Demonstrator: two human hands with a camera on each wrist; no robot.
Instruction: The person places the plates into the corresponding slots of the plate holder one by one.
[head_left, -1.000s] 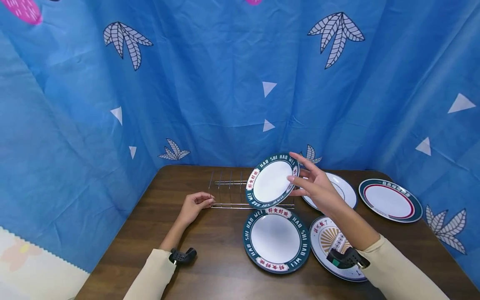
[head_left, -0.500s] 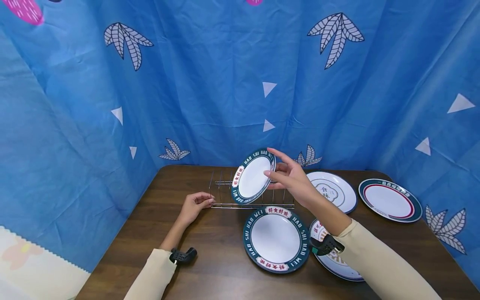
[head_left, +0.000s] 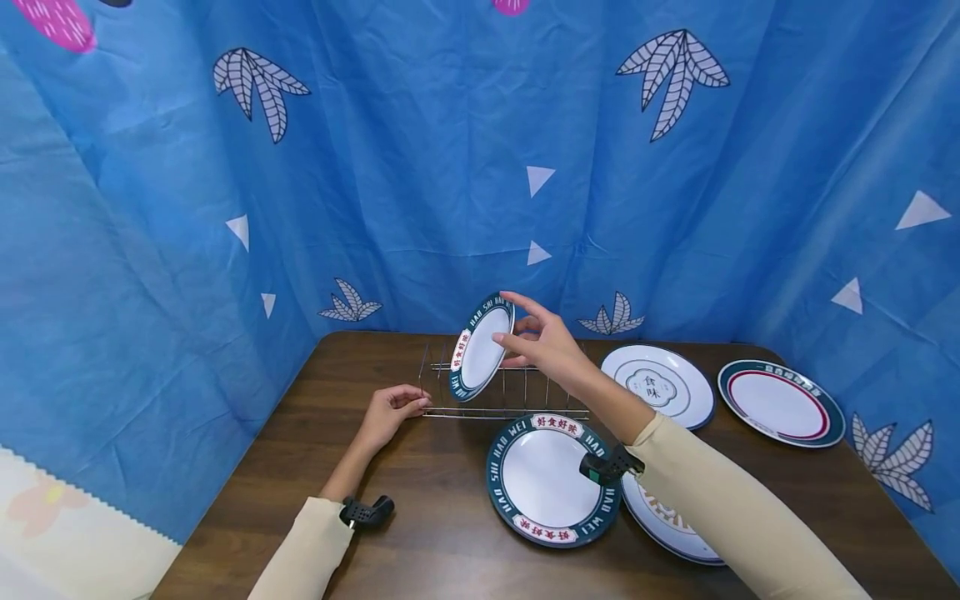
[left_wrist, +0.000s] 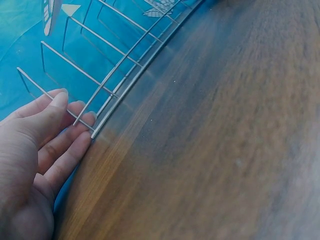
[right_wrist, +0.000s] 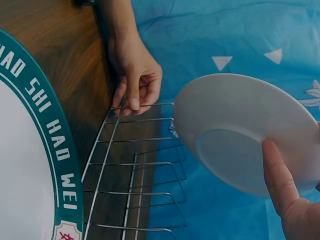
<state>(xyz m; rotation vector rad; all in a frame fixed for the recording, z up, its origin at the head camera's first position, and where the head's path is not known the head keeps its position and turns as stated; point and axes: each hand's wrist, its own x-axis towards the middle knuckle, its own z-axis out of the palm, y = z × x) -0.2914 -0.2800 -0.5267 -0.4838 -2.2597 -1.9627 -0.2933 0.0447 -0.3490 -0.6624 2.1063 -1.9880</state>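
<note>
So, thumb on the white face, fingers (right_wrist: 277, 175) behind and one fingertip up at the rim: the right hand (head_left: 551, 346) pinches a green-rimmed plate (head_left: 486, 350), its lettering facing the head camera. That plate is up off the table, tilted steeply on edge, over the left part of a wire rack (head_left: 480, 409); whether it touches the wires, I can't tell. Across to the left hand (head_left: 390, 417), thumb and fingers pinching the wire at the rack's left end, down at table level. Just in front of the rack lies a larger green-rimmed plate (head_left: 551, 475), flat, white centre up. Beside it sits a gold-patterned plate (head_left: 667, 529), partly covered by the right sleeve (head_left: 735, 508). Behind that, a white plate (head_left: 686, 387) with characters at its centre, and furthest right, a red-ringed plate (head_left: 782, 404). All four rest on the dark wooden table (head_left: 435, 517), with a blue curtain (head_left: 420, 167) rising behind.
</note>
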